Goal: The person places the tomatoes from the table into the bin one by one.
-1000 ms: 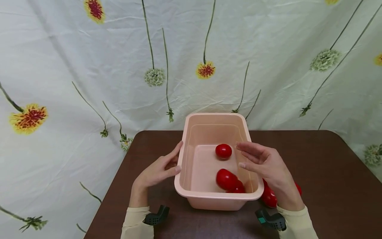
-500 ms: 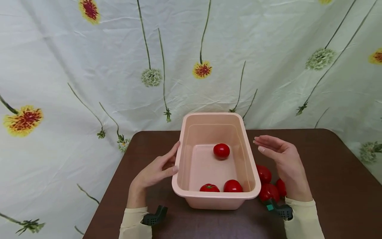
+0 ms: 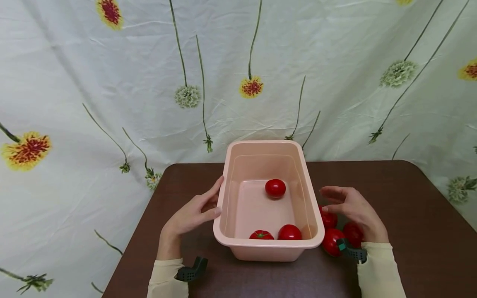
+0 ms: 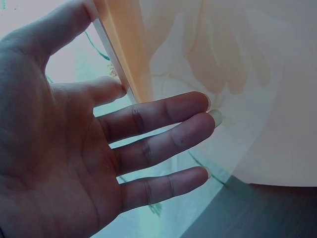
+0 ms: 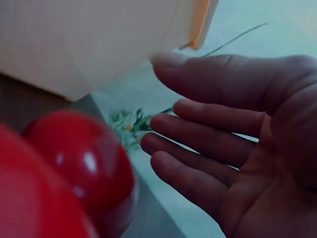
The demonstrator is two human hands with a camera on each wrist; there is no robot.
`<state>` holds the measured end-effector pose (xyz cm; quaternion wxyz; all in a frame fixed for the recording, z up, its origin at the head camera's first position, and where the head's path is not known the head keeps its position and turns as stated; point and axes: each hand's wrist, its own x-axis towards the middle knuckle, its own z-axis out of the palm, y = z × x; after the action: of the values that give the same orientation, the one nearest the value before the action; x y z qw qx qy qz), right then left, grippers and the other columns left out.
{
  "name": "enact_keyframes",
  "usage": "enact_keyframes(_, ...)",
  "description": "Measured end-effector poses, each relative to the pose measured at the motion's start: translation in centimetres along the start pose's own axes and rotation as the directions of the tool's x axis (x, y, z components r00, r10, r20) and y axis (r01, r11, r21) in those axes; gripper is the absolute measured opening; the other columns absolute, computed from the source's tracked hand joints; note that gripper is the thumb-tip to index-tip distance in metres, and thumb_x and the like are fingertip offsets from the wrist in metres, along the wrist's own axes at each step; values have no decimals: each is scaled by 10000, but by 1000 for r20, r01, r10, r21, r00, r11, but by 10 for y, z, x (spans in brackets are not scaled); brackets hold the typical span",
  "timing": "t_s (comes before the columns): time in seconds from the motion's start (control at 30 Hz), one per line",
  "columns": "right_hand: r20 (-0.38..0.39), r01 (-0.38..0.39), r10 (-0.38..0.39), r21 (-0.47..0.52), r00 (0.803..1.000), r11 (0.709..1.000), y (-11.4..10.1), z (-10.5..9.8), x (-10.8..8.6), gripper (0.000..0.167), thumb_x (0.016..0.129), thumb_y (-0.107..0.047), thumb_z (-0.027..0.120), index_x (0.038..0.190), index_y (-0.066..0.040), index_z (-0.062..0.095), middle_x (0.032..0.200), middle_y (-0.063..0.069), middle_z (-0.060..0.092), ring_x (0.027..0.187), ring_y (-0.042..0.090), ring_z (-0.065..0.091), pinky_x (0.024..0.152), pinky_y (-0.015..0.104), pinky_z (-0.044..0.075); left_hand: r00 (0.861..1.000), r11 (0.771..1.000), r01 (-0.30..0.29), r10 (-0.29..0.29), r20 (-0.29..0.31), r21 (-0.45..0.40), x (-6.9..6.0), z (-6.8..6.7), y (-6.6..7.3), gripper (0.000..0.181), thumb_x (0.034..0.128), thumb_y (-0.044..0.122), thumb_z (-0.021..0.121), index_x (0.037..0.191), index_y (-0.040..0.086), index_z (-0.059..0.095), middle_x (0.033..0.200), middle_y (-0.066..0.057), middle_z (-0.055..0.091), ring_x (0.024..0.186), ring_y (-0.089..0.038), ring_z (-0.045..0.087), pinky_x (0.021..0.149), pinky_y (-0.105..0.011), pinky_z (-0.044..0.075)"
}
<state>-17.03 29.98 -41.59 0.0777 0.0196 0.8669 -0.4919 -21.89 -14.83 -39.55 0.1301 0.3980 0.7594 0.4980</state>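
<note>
A pink bin [image 3: 266,243] stands on the table with three tomatoes inside: one [image 3: 275,188] toward the middle, two [image 3: 290,232] by the near wall. My left hand [image 3: 191,213] rests its fingertips and thumb on the bin's left rim; in the left wrist view the other fingers of that hand [image 4: 143,144] lie extended beside the wall. Right of the bin, my right hand [image 3: 357,209] hovers over several tomatoes [image 3: 333,242], holding nothing. The right wrist view shows its fingers loosely extended, apart from a red tomato [image 5: 89,168].
The dark brown table [image 3: 421,223] extends to both sides of the bin. Behind it hangs a white cloth [image 3: 335,49] printed with flowers. A dark device is strapped at each wrist.
My right hand has moved from above the bin to the right and then lower, over the tomatoes outside. Inside the bin, the near tomatoes have separated. My left hand stays at the rim.
</note>
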Motion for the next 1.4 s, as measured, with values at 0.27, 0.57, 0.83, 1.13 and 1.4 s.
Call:
enact_keyframes(0.27, 87, 8, -5, -35, 996, 999, 13, 3, 5, 776, 739, -255, 831, 1393, -15, 490, 1382, 238, 540, 1207, 411, 564, 869, 444, 569, 1000, 1000, -3, 3, 5, -4, 0, -1, 1, 766, 973, 110, 559, 1576, 194, 95, 1380, -193, 559, 1185, -339, 614, 969, -222, 500)
enact_keyframes(0.57, 96, -29, 39, -106, 995, 994, 17, 6, 7, 810, 684, -306, 861, 1367, -34, 522, 1346, 231, 565, 1150, 366, 573, 847, 458, 572, 1000, 1000, -3, 3, 6, -11, -1, 0, 1, 769, 971, 112, 559, 1576, 194, 91, 1384, -232, 544, 1172, -354, 620, 957, -231, 509)
enact_keyframes(0.83, 110, -75, 99, -204, 989, 976, 19, 5, 9, 815, 664, -328, 869, 1350, -30, 547, 1331, 236, 568, 1135, 344, 550, 869, 555, 531, 1000, 1000, -16, 16, 10, -9, -1, 0, 4, 771, 973, 108, 560, 1576, 163, 84, 1326, -262, 580, 1139, -372, 638, 948, -243, 517)
enact_keyframes(1.13, 122, -101, 130, -219, 984, 971, 18, 5, 7, 805, 652, -299, 879, 1330, -11, 555, 1278, 237, 593, 1058, 299, 574, 824, 512, 557, 1000, 1000, -1, 1, 4, -8, -2, 1, 2, 771, 973, 121, 560, 1577, 163, 82, 1322, -264, 582, 1140, -375, 636, 947, -218, 509)
enact_keyframes(1.4, 119, -125, 153, -216, 981, 968, 17, 4, 8, 788, 666, -281, 877, 1327, 0, 553, 1236, 225, 611, 989, 267, 592, 793, 477, 570, 1000, 1000, -3, 3, 2, -15, -1, 1, 3, 769, 971, 129, 563, 1577, 177, 90, 1330, -236, 587, 1142, -369, 636, 947, -219, 509)
